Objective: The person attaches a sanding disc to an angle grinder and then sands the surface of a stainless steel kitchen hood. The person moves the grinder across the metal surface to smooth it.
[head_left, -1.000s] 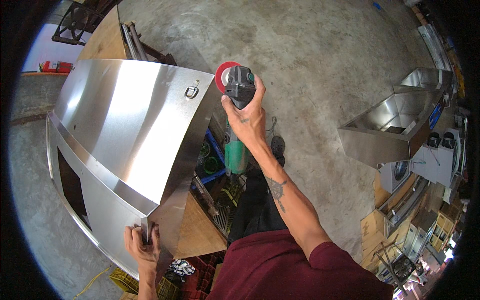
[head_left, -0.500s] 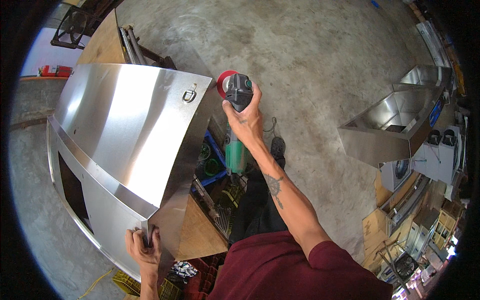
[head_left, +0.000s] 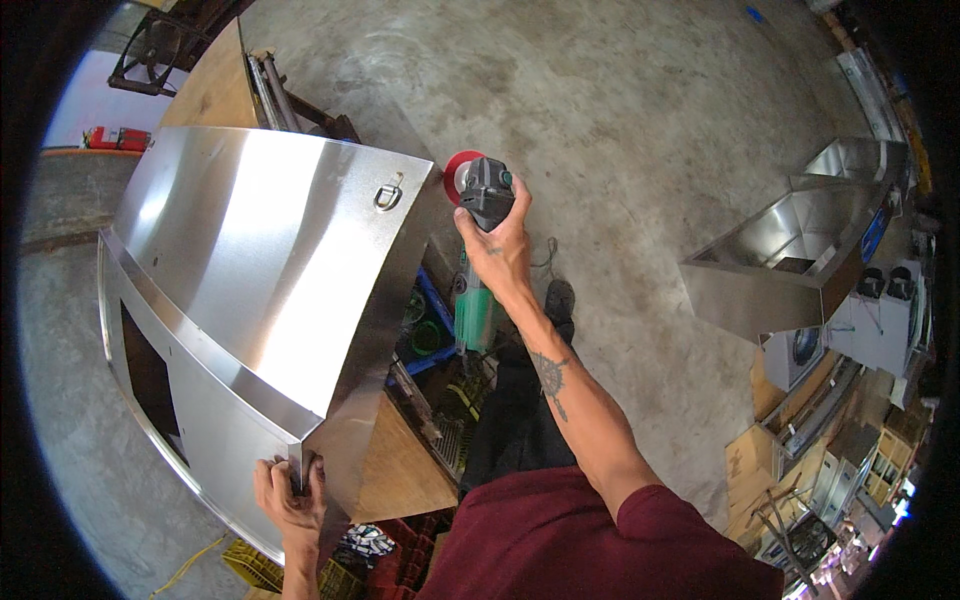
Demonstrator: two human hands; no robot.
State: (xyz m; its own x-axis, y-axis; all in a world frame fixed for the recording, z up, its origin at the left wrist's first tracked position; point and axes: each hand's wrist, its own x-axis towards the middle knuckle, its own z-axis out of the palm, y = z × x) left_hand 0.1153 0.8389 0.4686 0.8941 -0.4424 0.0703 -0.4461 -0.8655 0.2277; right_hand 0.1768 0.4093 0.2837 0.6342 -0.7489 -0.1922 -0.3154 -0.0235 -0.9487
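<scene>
My right hand (head_left: 497, 248) grips an angle grinder (head_left: 489, 190) by its black head, with the green body (head_left: 474, 312) hanging below toward my legs. Its red disc (head_left: 459, 163) stands beside the upper right edge of a big stainless steel housing (head_left: 240, 250); whether the two touch, I cannot tell. The housing has a smooth, shiny top, a D-shaped metal ring (head_left: 387, 197) near its far right corner and a dark rectangular opening (head_left: 148, 365) in its near side. My left hand (head_left: 290, 498) is closed round the housing's near corner edge, fingers and thumb on either side.
Plywood (head_left: 402, 465) and a blue crate (head_left: 436, 300) lie under and beside the housing. Red crates (head_left: 402, 550) and a yellow crate (head_left: 250, 567) are at the near side. Another steel housing (head_left: 752, 285) stands on the concrete floor (head_left: 620, 130) to the right, near clutter.
The whole view has shifted slightly, so the housing and grinder appear a little lower and further right. Both hands keep their holds, and the disc stays beside the same edge.
</scene>
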